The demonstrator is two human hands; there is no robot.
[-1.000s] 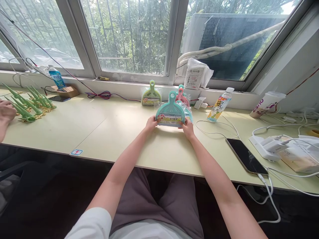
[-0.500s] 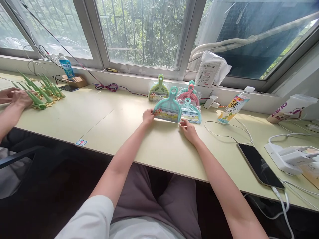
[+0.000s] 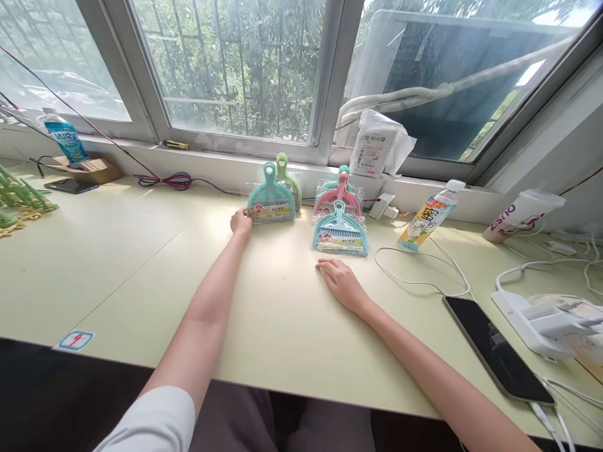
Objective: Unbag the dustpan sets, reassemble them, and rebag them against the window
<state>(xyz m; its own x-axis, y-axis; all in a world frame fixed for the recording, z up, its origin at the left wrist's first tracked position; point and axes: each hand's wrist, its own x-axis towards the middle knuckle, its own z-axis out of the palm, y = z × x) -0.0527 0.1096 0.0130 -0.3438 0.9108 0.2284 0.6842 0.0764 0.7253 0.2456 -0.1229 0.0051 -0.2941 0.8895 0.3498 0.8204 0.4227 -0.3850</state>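
My left hand has its fingers closed at the left edge of a wrapped teal dustpan, which stands upright with its brush and label facing me. Just behind it a yellow-green dustpan is partly hidden. To the right, a light blue dustpan in clear wrap leans in front of a pink dustpan; a further teal handle shows behind the pink one. My right hand lies on the table with fingers stretched out, holding nothing, a little nearer to me than the light blue dustpan.
A drink bottle, a paper cup, a phone on a cable and a power strip are at right. A white package rests on the sill. At left are a blue bottle and green spiky pieces.
My left hand has moved the teal dustpan left, in front of the yellow-green one. My right hand has come away from it onto the table. The view has shifted right; the neighbour's hands are out of sight.
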